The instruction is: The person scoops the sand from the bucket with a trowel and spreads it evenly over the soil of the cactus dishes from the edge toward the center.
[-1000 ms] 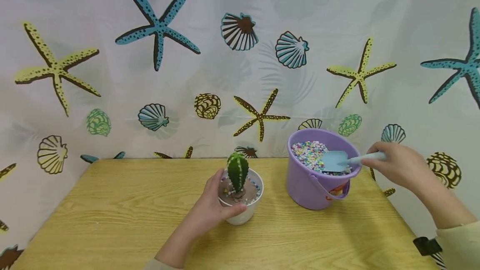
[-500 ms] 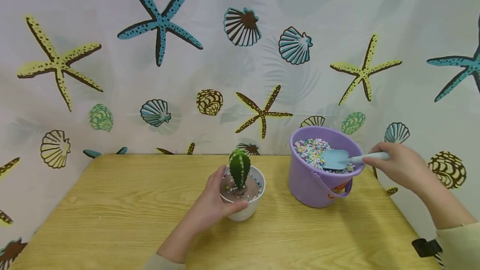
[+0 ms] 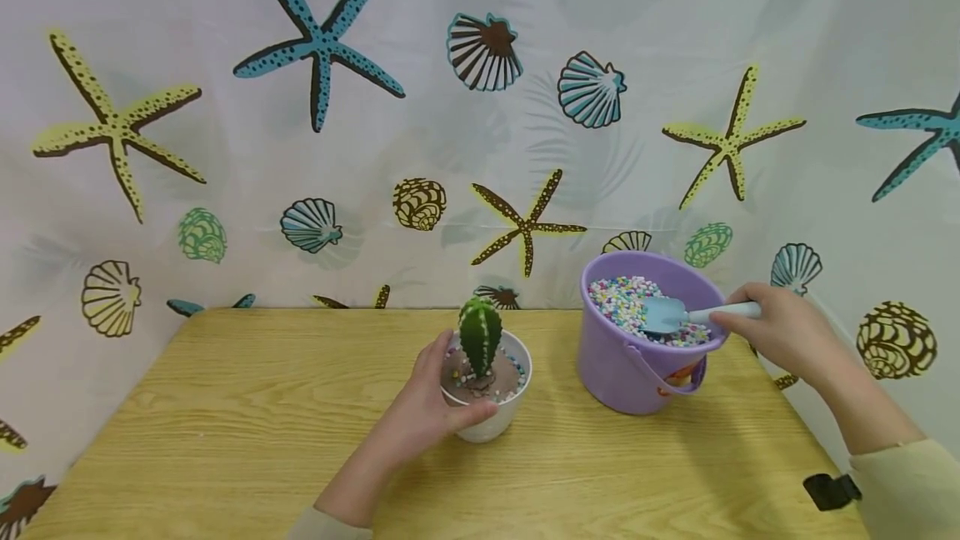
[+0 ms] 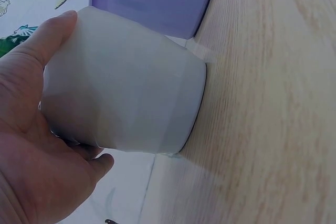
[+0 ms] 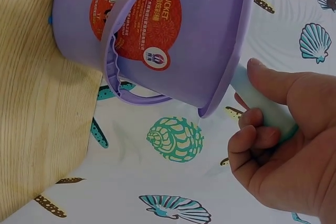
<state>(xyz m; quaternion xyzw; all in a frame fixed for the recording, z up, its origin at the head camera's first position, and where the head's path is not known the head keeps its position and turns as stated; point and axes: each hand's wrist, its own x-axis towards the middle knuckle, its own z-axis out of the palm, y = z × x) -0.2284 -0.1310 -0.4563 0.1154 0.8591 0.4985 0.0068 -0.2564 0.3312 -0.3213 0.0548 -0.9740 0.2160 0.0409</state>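
My left hand (image 3: 427, 407) grips a white pot (image 4: 126, 82) from its left side, thumb at the near rim. In the pot a green cactus (image 3: 479, 337) stands upright in brown soil, with a few coloured pebbles round it. To the right is a purple bucket (image 3: 617, 369) of small multicoloured pebbles (image 3: 622, 298). My right hand (image 3: 783, 327) holds a light blue shovel (image 3: 665, 316) by its handle, over the bucket's right rim. The shovel's blade lies in the pebbles, its front edge partly sunk. From the right wrist, the fingers curl round the pale handle (image 5: 270, 111).
Pot and bucket both stand on a wooden table (image 3: 247, 423). A white curtain (image 3: 360, 157) printed with starfish and shells hangs behind the table and along its sides. The bucket's own handle (image 5: 113, 61) hangs down its outer side, near a red label (image 5: 139, 22).
My right hand has pushed the shovel leftward and deeper into the pebbles. My left hand keeps its hold on the pot. The head view has shifted slightly.
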